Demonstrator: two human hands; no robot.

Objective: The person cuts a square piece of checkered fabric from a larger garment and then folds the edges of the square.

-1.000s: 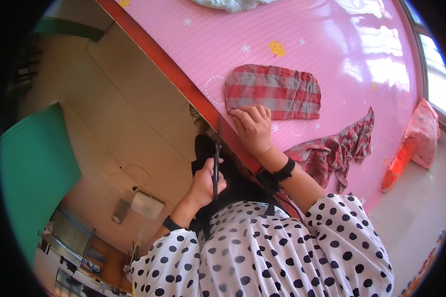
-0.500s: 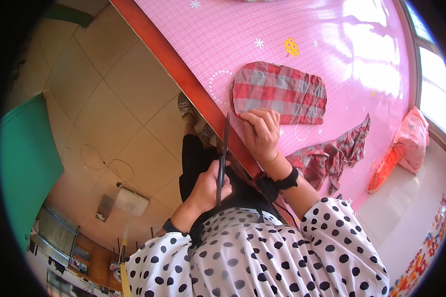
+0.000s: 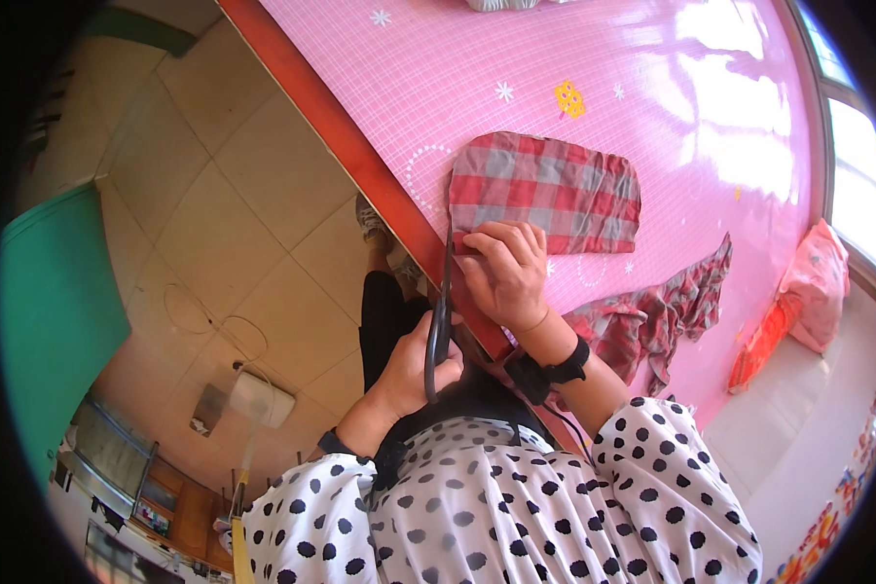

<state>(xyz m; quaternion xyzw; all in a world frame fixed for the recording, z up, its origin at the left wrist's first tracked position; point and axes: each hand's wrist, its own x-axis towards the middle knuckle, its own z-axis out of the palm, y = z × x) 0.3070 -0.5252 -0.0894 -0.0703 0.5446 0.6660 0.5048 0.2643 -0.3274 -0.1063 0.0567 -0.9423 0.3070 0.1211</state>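
Note:
A red and grey plaid cloth piece (image 3: 545, 190) with a rounded far end lies on the pink tabletop cover (image 3: 409, 68). My right hand (image 3: 508, 268) pinches its near left corner with curled fingers. Black-handled scissors (image 3: 442, 316) are in my left hand (image 3: 417, 365), fingers wrapped round the handles. Their narrow blades point away from me, with the tip at the cloth's left edge. Whether the blades are parted is too thin to make out. Right of my right wrist lies a crumpled plaid scrap (image 3: 642, 321), partly hidden behind my forearm.
The red table edge (image 3: 360, 161) runs diagonally past my hands. A pink and orange bag (image 3: 810, 292) rests by the window at right. On the tiled floor (image 3: 243, 214) at left are a white box (image 3: 261, 399) and a cable. A green panel (image 3: 63, 302) stands at far left.
The scissors' tip has come up against the cloth's left edge, from just short of it. My right hand has shifted slightly down and left at the corner, its fingers more curled.

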